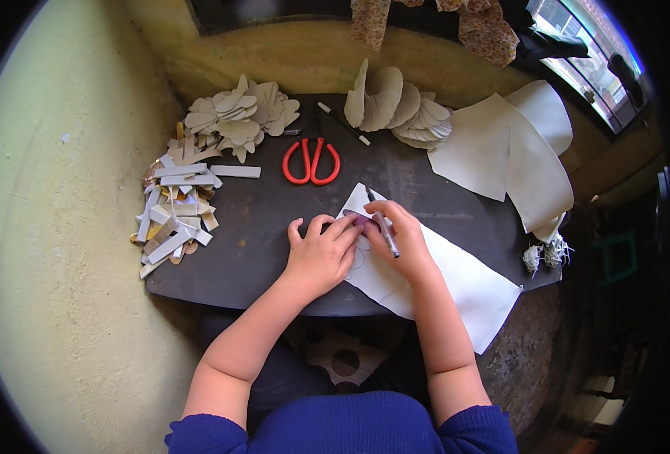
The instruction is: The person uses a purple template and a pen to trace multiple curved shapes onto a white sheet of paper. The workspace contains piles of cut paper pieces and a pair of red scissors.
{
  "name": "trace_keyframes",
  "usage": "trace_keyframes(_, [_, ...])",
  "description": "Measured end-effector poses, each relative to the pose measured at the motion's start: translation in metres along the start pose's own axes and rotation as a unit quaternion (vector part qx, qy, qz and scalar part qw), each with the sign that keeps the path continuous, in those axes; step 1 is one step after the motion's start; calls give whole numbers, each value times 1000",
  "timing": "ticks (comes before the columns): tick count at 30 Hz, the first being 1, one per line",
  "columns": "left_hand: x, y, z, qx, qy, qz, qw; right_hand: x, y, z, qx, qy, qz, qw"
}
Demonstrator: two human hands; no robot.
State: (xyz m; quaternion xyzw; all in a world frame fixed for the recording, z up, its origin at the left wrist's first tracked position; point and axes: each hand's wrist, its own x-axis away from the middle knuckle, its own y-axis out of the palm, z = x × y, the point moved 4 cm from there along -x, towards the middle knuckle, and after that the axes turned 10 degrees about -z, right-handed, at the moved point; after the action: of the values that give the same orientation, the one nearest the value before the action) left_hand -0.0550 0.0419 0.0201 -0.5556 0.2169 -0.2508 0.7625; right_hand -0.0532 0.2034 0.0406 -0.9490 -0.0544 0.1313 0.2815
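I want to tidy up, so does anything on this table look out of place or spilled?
The white sheet lies askew, one corner past the near edge of the dark table. At the left, strips crisscross in a jumbled heap. I see no spill.

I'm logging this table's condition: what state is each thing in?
Left hand: spread, on the drawn-on sheet
Right hand: closed around the pen
Pen: tilted
Drawn-on sheet: overhanging the table edge
Purple piece: flat, partly covered
Scissors: lying, handles apart, blades unclear
Marker: lying
Strips: heaped
Left cut-outs: piled
Right cut-outs: fanned, stacked
Large sheets: overlapping, curved
White tufts: tangled
Patterned cloth: hanging
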Motion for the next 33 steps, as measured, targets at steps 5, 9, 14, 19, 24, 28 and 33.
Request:
trace_keyframes(5, [1,0,5,-17,-3,-11,1000,-1,-1,15,-58,-15,92,994])
trace_keyframes(9, [4,4,10,-31,-14,16,999,-2,-1,13,-67,-24,120,990])
trace_keyframes(14, [2,11,14,-17,-15,32,999,-1,-4,16,-112,-29,158,981])
trace_keyframes(19, [-1,10,15,-21,-9,35,999,4,-13,14,-32,-107,195,974])
trace_keyframes(24, [0,9,13,-23,-22,28,999,28,-41,10,-157,-130,312,928])
trace_keyframes(28, [1,12,12,-16,-30,23,999,48,-72,-8,-204,-129,360,901])
trace_keyframes(33, [2,14,11,-13,-38,11,999,24,-71,-21,-228,-73,257,936])
